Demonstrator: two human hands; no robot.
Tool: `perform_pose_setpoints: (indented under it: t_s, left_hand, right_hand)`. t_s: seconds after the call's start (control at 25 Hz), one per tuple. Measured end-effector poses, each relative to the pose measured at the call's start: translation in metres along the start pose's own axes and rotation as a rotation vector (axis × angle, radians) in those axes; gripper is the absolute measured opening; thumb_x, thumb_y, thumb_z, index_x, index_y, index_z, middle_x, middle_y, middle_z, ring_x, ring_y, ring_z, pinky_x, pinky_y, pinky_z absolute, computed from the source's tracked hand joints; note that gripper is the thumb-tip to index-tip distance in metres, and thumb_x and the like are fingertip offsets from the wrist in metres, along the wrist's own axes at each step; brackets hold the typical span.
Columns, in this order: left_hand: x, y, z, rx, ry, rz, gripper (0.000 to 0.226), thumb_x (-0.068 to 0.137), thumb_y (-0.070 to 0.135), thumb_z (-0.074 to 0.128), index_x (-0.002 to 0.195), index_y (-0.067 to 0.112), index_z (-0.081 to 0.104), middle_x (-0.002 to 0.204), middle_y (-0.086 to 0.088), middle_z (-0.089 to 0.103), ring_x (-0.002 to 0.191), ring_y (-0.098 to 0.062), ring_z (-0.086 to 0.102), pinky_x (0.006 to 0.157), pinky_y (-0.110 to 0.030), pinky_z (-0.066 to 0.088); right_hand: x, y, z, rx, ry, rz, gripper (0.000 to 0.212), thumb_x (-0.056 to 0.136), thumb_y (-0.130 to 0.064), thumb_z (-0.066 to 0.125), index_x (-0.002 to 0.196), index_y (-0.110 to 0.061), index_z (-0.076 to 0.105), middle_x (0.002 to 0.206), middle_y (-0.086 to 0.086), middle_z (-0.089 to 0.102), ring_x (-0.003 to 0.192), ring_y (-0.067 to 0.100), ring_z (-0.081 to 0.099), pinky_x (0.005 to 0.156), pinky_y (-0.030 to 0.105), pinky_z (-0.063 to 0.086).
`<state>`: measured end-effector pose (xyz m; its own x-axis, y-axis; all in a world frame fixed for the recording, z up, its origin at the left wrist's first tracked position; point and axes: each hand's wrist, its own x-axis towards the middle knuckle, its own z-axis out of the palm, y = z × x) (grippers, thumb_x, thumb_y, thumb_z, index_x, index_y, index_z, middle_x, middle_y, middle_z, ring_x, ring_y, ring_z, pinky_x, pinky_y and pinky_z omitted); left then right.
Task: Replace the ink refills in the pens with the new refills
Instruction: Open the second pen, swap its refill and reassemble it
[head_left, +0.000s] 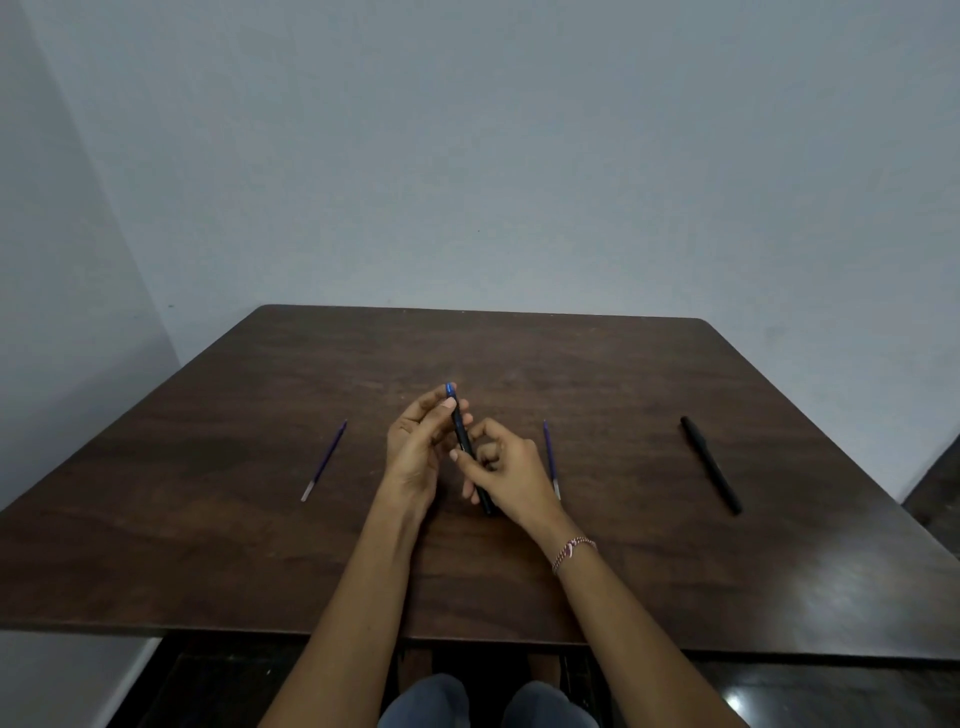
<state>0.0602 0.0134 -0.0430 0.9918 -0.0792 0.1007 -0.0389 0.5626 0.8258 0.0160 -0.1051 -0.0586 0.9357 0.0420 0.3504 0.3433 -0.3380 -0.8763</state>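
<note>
On the left part of the dark wooden tabletop (208, 441) lay a purple refill (324, 460), slanting from its pale tip at the near left toward its far right end, well apart from both hands. Near the middle, the left hand (415, 452) was raised above the surface with its palm turned inward, its thumb and fingertips pinching the upper part of a dark pen (466, 447) just below the pen's blue far end. That pen ran from far to near, slightly tilted, and its lower part was gripped by the right hand (506, 475), whose fingers curled around the barrel so that the near end poked out beneath the palm. A braided bracelet (573, 552) circled the right wrist. Just beside the right hand, on its right, a second purple refill (550, 460) rested on the wood, pointing away with its pale tip nearest. Farther right, well apart from the rest, a black pen (710, 465) lay slanted on the surface, untouched.
</note>
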Motion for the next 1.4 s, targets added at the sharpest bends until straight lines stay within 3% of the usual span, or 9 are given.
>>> perform_pose_setpoints:
  t_s: [0.24,0.56,0.84,1.04,1.24,1.32,1.4]
  left_hand:
    - [0.001,0.0,-0.001,0.013,0.047,0.025,0.017,0.081,0.0,0.064,0.089,0.015,0.063,0.067,0.009,0.069,0.061,-0.004,0.064,0.057,-0.016,0.052]
    - [0.001,0.004,-0.005,-0.029,0.14,0.03,0.017,0.078,0.007,0.069,0.09,0.018,0.065,0.073,0.006,0.068,0.064,-0.004,0.065,0.057,-0.016,0.052]
    - [-0.001,0.007,-0.006,-0.026,0.25,0.067,0.015,0.08,0.008,0.07,0.089,0.019,0.067,0.081,0.004,0.067,0.066,-0.002,0.064,0.056,-0.014,0.051]
    - [-0.001,0.009,-0.006,-0.041,0.324,0.165,0.016,0.079,0.005,0.071,0.088,0.018,0.069,0.075,0.009,0.071,0.066,-0.002,0.065,0.056,-0.014,0.052]
    - [0.005,0.01,-0.017,-0.099,0.525,0.255,0.017,0.079,0.004,0.071,0.095,0.011,0.068,0.076,0.007,0.07,0.071,-0.005,0.063,0.058,-0.016,0.052]
    - [0.006,0.009,-0.019,0.056,0.576,0.283,0.024,0.078,0.005,0.072,0.101,0.008,0.067,0.082,-0.001,0.069,0.072,-0.006,0.064,0.062,-0.016,0.053]
    - [0.004,0.007,-0.017,0.455,0.621,0.3,0.022,0.076,0.009,0.074,0.097,0.011,0.069,0.087,-0.003,0.07,0.075,-0.008,0.064,0.065,-0.014,0.05]
  right_hand:
    - [0.0,0.001,0.0,-0.01,-0.008,0.001,0.01,0.088,-0.021,0.066,0.089,-0.023,0.056,0.054,0.001,0.067,0.044,0.009,0.061,0.05,0.015,0.048]
    - [-0.002,-0.003,-0.001,0.041,-0.111,-0.025,0.035,0.09,-0.02,0.063,0.118,-0.033,0.047,0.064,0.006,0.069,0.047,0.014,0.061,0.052,0.028,0.054]
    - [-0.002,-0.002,-0.001,-0.005,-0.114,-0.027,0.026,0.09,-0.02,0.063,0.111,-0.031,0.051,0.064,0.005,0.069,0.047,0.012,0.061,0.054,0.022,0.052]
    - [-0.003,-0.003,-0.002,-0.007,-0.133,-0.006,0.027,0.088,-0.018,0.064,0.107,-0.034,0.053,0.063,0.002,0.069,0.047,0.011,0.061,0.053,0.02,0.051]
    - [-0.004,-0.004,-0.002,0.005,-0.145,-0.012,0.028,0.087,-0.017,0.065,0.105,-0.036,0.054,0.062,0.002,0.068,0.048,0.01,0.061,0.053,0.019,0.051]
    - [-0.004,-0.006,-0.002,0.016,-0.127,-0.032,0.028,0.087,-0.018,0.065,0.105,-0.036,0.054,0.062,0.0,0.068,0.048,0.009,0.061,0.053,0.019,0.051]
    - [-0.004,-0.006,-0.002,0.032,-0.093,-0.056,0.027,0.088,-0.019,0.065,0.107,-0.035,0.055,0.063,0.0,0.069,0.047,0.009,0.061,0.052,0.02,0.051]
